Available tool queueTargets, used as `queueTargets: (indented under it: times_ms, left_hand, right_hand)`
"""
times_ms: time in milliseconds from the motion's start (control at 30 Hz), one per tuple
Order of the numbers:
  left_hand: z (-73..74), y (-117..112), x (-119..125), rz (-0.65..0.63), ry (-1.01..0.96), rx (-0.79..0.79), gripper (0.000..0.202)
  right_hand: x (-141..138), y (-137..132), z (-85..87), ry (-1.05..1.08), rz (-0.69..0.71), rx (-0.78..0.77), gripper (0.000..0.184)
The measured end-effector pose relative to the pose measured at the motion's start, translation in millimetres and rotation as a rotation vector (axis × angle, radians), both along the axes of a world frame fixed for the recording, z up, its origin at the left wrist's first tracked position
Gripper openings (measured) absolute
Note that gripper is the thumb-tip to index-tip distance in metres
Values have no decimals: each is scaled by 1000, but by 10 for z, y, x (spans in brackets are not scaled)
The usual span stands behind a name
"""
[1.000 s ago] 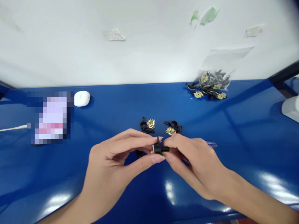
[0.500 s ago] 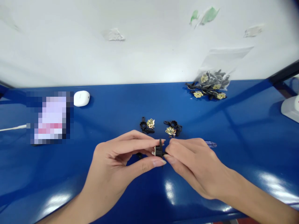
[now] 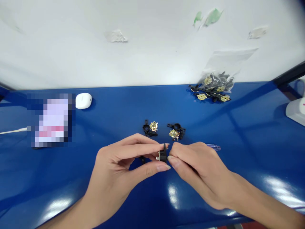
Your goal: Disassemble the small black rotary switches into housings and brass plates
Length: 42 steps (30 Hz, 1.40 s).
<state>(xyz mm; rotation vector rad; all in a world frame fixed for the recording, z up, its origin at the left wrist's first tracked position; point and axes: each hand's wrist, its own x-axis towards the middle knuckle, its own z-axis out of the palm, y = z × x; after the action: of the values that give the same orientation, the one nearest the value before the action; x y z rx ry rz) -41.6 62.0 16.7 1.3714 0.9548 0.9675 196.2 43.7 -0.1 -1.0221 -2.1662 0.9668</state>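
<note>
Both my hands meet over the blue table [image 3: 119, 108], pinching one small black part [image 3: 162, 155] with a metal tab between them. My left hand [image 3: 124, 168] grips it with thumb and forefinger from the left. My right hand [image 3: 195, 168] pinches it from the right, fingers closed. Just beyond the fingertips lie two small groups of black and brass parts [image 3: 150, 127] [image 3: 175, 131]. A small dark piece [image 3: 142, 158] lies under my left fingers.
A clear bag with several black and brass parts [image 3: 214, 89] leans against the white wall at the back right. A white oval object [image 3: 83, 100] and a blurred-out rectangle [image 3: 51, 120] sit at the left. A white device [image 3: 296, 111] is at the right edge.
My right fingers have closed in over the black part, hiding more of its right end. Both hands stay in nearly the same place.
</note>
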Motion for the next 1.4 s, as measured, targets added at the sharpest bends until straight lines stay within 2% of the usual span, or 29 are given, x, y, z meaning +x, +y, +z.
queueTargets:
  times_ms: [100,200,367,433,567,767,900,1100,1267,1333,1400]
  left_hand:
    - [0,2,3,-5,-3,2,40]
    - [-11,4,3,1,4,0,39]
    - [-20,-1,-7,11,10,-4,38]
    - [-17,-5,-6,12,5,-11,39]
    - [-1,-10,5,6,4,-5,36]
    - [14,-11,8,8,45,19,35]
    - [2,-16,4,28,87,59,34]
    - [-1,-12,11,35,81,63,35]
    - [-7,6,7,37,25,30,37]
    - [-12,10,6,34,28,40,36]
    - [-14,5,4,31,72,65,35]
  right_hand:
    - [14,-11,31,36,-3,-149,32]
    - [18,-6,25,46,-1,-168,27]
    - [-10,2,-42,73,-31,95,18]
    - [-18,-2,-56,65,-42,146,19]
    - [-8,-4,-34,93,-8,16,28]
    - [38,-29,-2,68,-17,-245,29]
    - [45,-62,5,40,-59,-308,33]
    - [13,-60,5,38,-72,-264,32]
    - [-30,-28,-49,90,-75,57,18]
    - [-23,-31,-41,82,-64,21,18]
    - [0,-45,-11,67,-49,-145,22]
